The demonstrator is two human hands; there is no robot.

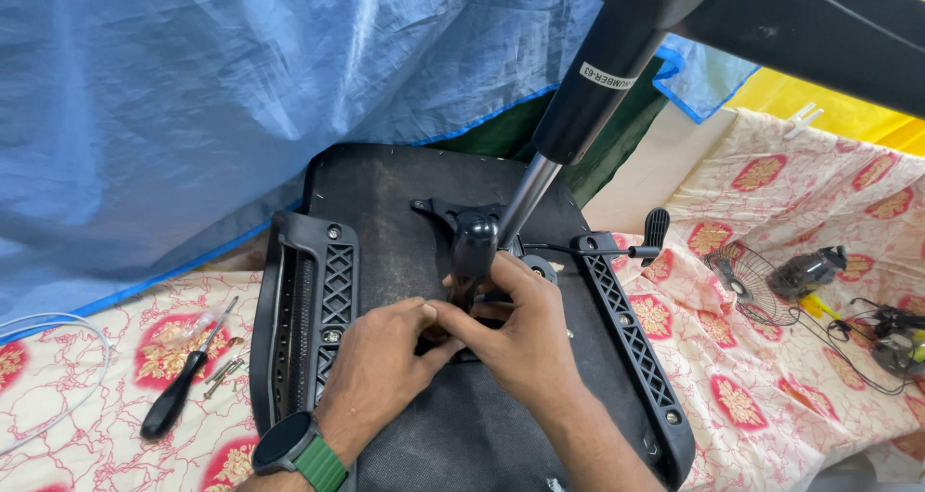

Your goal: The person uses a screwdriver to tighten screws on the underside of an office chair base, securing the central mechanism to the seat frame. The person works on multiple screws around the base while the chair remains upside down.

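Black seat underside [405, 193], upturned on the floral cloth [771, 396], blue tarp [193, 87] behind. We pinch a small part, hidden by our fingers, at the mechanism [474, 246] mid-seat: left hand [381, 372] and right hand [520, 333] both closed on it, apparently. Screwdriver [183, 381] and screws [224, 369] lie left; fan guard [742, 285] right.

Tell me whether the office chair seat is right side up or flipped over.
Flipped over. The seat lies with its black underside up, showing the tilt mechanism, armrest brackets and the gas cylinder rising from it. Both hands work at the mechanism.
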